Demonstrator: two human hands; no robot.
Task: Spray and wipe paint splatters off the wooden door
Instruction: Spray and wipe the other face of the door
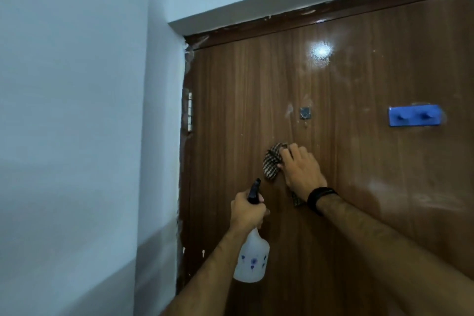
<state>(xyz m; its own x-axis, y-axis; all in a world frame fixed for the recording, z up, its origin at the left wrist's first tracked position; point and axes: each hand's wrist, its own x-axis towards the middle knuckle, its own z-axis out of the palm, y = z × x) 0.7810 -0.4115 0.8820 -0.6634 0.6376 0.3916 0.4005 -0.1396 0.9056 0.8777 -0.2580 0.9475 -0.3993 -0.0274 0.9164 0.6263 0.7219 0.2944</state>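
Mid-wipe, well short of done. Right hand (302, 169) pressing a checked cloth (273, 163) flat against the wooden door (359, 161), just below the small metal plate (304, 113); grip spread, fingers laid over the cloth, not pinching as far as visible. Left hand (247, 209) wrapped round the neck of the spray bottle (252, 256), nozzle tilted up toward the door, bottle held just below the cloth.

Done: hard to judge; streaky haze near the top gloss patch, probably spray or smear rather than paint.

Left: pale splatters beside the metal plate, white smears low right of the door, specks near the blue hook strip (415, 115), heavy paint along the top frame (307, 11) and the hinge-side edge.

Hidden: lower door cut off by the frame bottom, trigger finger behind the bottle head, cloth tail tucked under the right wrist. Liquid level in the bottle unreadable.
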